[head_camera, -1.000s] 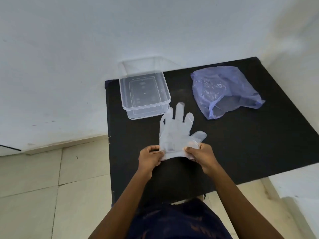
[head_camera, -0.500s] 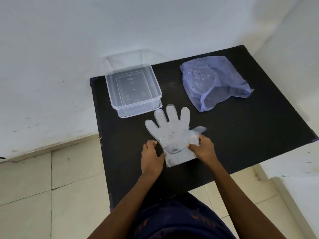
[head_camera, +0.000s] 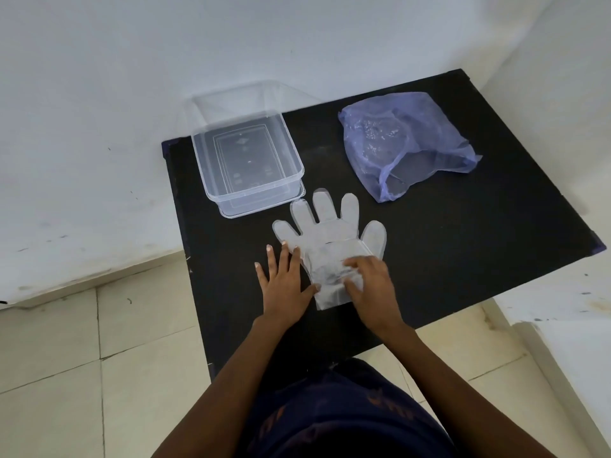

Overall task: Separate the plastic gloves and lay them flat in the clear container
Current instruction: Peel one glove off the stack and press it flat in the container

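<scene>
Both hands have gone from pinching the lifted cuff to pressing the plastic glove flat on the black counter.

Left hand lies open, palm down, touching the glove's left edge; right hand presses its loosely curled fingertips on the cuff, no grip closed on anything. The glove sits just beside the empty clear container, the blue bag farther right. Thin film clings: layers may lift together, or static may crumple it when raised.
</scene>
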